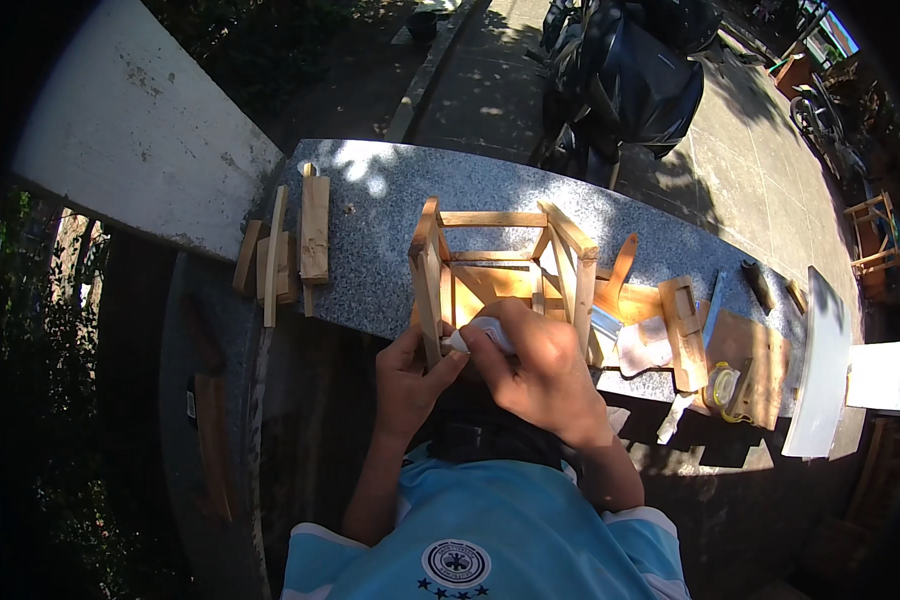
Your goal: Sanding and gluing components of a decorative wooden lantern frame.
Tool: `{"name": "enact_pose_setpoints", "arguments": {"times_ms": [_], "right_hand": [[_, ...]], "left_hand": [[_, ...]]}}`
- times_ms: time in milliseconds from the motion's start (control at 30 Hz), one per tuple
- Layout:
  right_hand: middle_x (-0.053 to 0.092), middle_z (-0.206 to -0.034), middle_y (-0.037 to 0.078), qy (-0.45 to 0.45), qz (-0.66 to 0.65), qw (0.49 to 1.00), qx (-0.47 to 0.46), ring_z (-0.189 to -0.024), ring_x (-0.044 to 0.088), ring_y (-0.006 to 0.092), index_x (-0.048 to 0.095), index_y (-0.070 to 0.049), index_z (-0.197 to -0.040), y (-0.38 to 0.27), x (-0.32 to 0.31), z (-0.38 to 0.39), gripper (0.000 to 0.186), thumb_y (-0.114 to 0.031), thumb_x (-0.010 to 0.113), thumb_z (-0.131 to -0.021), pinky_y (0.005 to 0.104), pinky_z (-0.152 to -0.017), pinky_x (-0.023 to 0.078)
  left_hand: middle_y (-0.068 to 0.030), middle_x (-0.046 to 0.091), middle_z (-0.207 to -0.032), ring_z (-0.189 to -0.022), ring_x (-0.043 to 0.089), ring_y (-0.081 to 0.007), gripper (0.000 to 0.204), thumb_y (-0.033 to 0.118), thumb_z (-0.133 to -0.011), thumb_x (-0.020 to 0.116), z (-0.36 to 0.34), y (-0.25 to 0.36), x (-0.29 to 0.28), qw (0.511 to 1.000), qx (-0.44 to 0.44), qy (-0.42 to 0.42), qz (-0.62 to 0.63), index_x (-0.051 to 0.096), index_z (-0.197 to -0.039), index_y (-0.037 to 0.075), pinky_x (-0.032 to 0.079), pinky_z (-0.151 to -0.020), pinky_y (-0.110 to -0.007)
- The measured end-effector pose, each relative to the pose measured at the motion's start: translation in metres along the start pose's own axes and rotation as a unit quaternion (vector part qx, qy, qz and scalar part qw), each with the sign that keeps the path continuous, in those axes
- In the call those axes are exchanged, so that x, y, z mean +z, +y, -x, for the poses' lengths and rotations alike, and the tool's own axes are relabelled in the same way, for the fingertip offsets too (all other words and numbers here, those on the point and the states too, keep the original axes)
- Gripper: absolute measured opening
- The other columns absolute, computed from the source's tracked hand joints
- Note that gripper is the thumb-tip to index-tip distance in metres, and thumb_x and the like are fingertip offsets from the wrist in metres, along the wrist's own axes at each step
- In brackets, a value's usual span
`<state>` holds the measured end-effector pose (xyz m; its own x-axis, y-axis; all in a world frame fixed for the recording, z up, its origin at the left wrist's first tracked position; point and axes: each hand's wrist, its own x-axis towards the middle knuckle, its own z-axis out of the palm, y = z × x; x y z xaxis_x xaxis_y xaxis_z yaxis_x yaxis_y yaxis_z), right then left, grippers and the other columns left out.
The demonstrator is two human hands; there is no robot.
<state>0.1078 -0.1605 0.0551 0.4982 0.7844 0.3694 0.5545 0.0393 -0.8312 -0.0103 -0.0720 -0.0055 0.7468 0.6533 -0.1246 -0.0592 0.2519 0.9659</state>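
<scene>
Two forearms (610,475) slant inward; the left hand (407,365) pinches the near left end of one wooden frame (490,218) at the counter (370,250), while the right hand (550,365), curled, grasps one white bottle (495,332) beside that end, the bottle's long axis roughly crosswise, nozzle (457,342) pointing left toward the left hand

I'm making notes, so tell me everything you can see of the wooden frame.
The wooden frame is light brown and open, built of slim bars, with crossbars joining its sides at the far end. It sits at the near edge of the speckled grey slab; upright or on its side, I cannot tell. The left hand holds its near left bar; the right hand, with a white bottle, is close by. The hands hide part of it.
</scene>
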Motion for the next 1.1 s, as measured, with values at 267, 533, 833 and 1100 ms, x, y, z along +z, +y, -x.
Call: {"name": "enact_pose_setpoints", "arguments": {"times_ms": [267,533,833,1100], "right_hand": [[0.052,-0.06,0.017,-0.031,0.012,0.999,0.004,-0.054,0.055,0.0359,0.042,-0.001,-0.076,-0.0015,0.0007,-0.0026,0.017,-0.008,0.057,-0.079,0.0417,-0.045,0.041],[0.056,-0.067,0.019,-0.07,0.034,0.994,0.074,-0.06,0.057,0.0345,0.049,0.002,-0.082,-0.0067,-0.0019,-0.0029,0.02,-0.014,0.06,-0.08,0.0383,-0.052,0.042],[0.055,-0.064,0.019,-0.059,0.03,0.995,0.072,-0.061,0.057,0.0349,0.049,0.001,-0.081,-0.0054,-0.0001,-0.0025,0.02,-0.015,0.061,-0.079,0.0387,-0.052,0.042],[0.056,-0.064,0.019,-0.064,0.028,0.995,0.069,-0.06,0.057,0.0354,0.048,0.001,-0.081,-0.0066,-0.0005,-0.0014,0.019,-0.012,0.061,-0.078,0.0393,-0.051,0.042]], "left_hand": [[-0.0049,0.059,-0.09,-0.082,0.055,-0.0071,0.024,0.001,-0.076,0.062,0.0007,0.0004,-0.0005,1.0,-0.009,-0.001,-0.002,0.054,-0.099,-0.004,0.044,-0.071,-0.021],[-0.0036,0.058,-0.089,-0.081,0.054,-0.0061,0.026,0.0,-0.076,0.061,0.0006,-0.0012,-0.0006,1.0,0.003,0.008,-0.006,0.054,-0.1,-0.004,0.044,-0.071,-0.02],[-0.0027,0.057,-0.089,-0.081,0.053,-0.0053,0.026,0.0,-0.076,0.061,0.001,-0.0009,-0.0011,1.0,0.008,-0.004,-0.01,0.053,-0.101,-0.003,0.043,-0.071,-0.02],[-0.0024,0.056,-0.089,-0.081,0.052,-0.0052,0.027,0.0,-0.076,0.06,0.0012,-0.0009,-0.0006,1.0,0.003,0.0,-0.009,0.053,-0.102,-0.004,0.043,-0.071,-0.02]]}}
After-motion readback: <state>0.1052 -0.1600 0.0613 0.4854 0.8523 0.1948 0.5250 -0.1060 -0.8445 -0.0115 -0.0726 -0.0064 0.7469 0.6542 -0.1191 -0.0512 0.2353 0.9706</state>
